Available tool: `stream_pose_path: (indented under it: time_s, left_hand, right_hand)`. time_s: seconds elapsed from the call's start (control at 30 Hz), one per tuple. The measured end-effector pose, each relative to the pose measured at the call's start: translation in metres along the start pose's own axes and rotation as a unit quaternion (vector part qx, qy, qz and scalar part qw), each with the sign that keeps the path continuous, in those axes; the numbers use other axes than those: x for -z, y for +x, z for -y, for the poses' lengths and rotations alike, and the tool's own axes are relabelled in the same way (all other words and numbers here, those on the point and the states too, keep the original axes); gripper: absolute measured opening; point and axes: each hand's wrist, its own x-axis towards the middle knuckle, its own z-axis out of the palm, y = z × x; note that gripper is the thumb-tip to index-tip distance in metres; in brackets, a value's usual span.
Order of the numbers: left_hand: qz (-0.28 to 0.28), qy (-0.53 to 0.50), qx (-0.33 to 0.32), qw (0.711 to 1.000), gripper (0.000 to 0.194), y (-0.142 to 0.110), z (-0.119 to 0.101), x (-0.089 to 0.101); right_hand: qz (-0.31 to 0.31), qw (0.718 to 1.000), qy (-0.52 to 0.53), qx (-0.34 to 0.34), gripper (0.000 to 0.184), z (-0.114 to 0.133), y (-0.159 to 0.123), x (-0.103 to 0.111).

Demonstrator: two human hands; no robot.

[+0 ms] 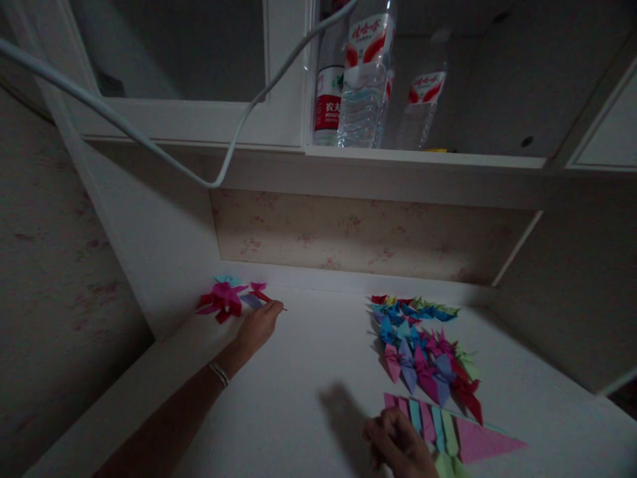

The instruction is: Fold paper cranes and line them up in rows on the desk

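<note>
At the left back of the white desk, my left hand (258, 324) pinches a red origami crane (261, 295); a thin red tip pokes out past the fingers. Beside it lies a small pile of folded paper cranes, with a magenta crane (229, 296), a purple piece (252, 301) and a light blue one (227, 280). My right hand (398, 443) is at the lower right with fingers curled in, and nothing shows in them. It is nearest to a row of folded paper strips (426, 421) and a pink paper triangle (488, 439).
Rows of colourful origami cranes (423, 358) lie at the right of the desk (298, 398). Above, a cabinet shelf (423, 158) holds several plastic bottles (365, 99). A white cable (164, 157) hangs across the upper left.
</note>
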Motion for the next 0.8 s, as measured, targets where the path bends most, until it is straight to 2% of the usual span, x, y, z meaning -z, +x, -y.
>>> stream_pose_path:
  time_s: [0.1,0.13,0.23,0.37,0.47,0.57,0.67,0.8]
  left_hand:
    - [-0.046,-0.075,-0.004,0.996,0.032,-0.02,-0.03,0.005]
    - [-0.072,-0.147,-0.001,0.986,0.031,-0.03,-0.041,0.007]
    - [-0.093,-0.334,0.043,0.937,0.032,-0.061,-0.071,0.008]
    - [-0.068,-0.457,0.119,0.879,0.033,-0.093,-0.097,0.001]
    - [-0.057,-0.508,0.145,0.848,0.033,-0.102,-0.101,-0.007]
    - [-0.046,-0.528,0.146,0.835,0.033,-0.103,-0.096,-0.01]
    - [-0.048,-0.55,0.144,0.821,0.032,-0.1,-0.09,-0.008]
    - [-0.073,-0.585,0.182,0.787,0.03,-0.097,-0.083,-0.004]
  right_hand:
    - [0.06,0.995,0.066,-0.034,0.044,0.0,0.012,-0.029]
    - [0.062,0.993,0.095,-0.043,0.041,0.0,0.016,-0.041]
    - [0.045,0.983,0.17,-0.057,0.033,-0.001,0.026,-0.078]
    - [0.04,0.977,0.196,-0.077,0.035,-0.018,0.037,-0.119]
    - [0.043,0.979,0.193,-0.06,0.038,-0.039,0.041,-0.136]
    - [0.05,0.978,0.201,-0.018,0.036,-0.054,0.042,-0.144]
    - [0.06,0.976,0.208,-0.004,0.032,-0.054,0.043,-0.146]
    - [0.051,0.977,0.206,-0.012,0.033,-0.046,0.043,-0.145]
